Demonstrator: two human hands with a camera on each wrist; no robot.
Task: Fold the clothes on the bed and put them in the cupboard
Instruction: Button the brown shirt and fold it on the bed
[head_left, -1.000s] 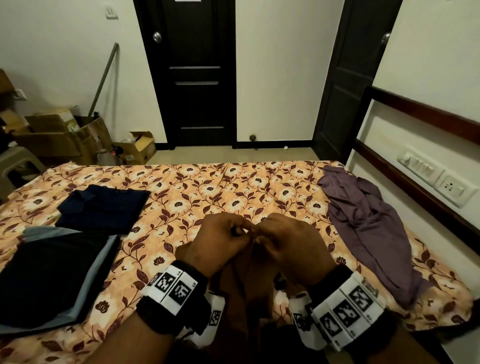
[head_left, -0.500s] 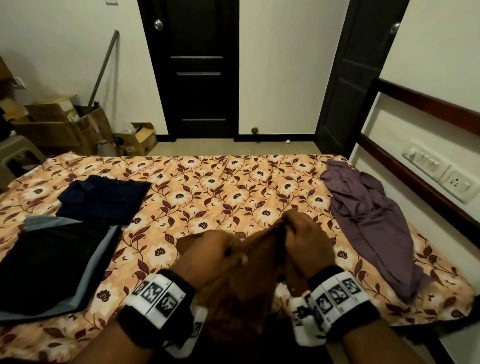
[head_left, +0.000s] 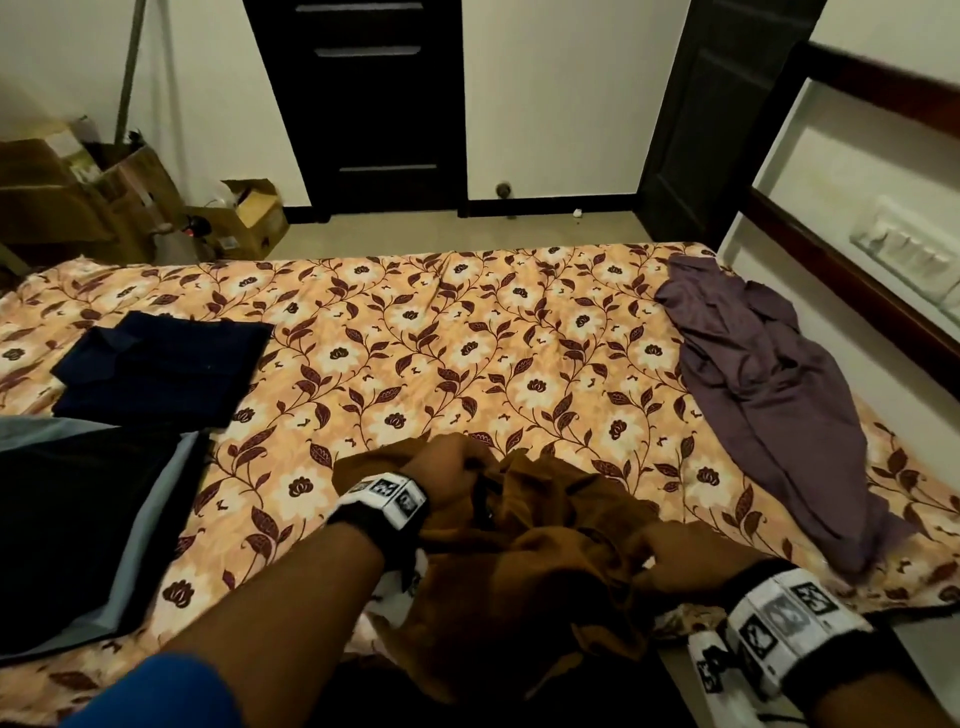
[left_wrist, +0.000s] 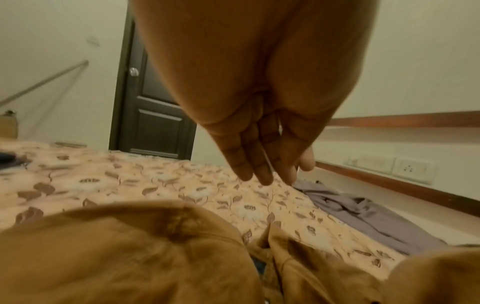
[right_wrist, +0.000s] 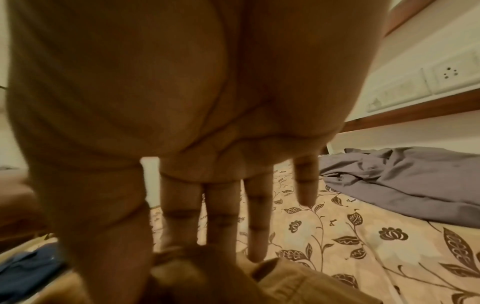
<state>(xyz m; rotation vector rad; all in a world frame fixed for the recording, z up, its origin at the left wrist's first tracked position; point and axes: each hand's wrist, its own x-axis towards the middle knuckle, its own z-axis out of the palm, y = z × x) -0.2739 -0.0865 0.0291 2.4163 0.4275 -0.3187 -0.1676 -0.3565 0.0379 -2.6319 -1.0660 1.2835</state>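
- Floral bed fills the room, dark doors on the far wall and boxes in the far left corner.
- Brown shirt lies bunched at the near edge, probably to be spread flat for folding.
- Left hand lies on the shirt's far left part; its wrist view shows fingers straight and together, pinching nothing.
- Right hand is at the shirt's near right; its fingers are straight and slightly spread, tips touching cloth.
- Navy garment and black one sit folded at left, seemingly done.
- Purple garment lies rumpled at right, unfolded.
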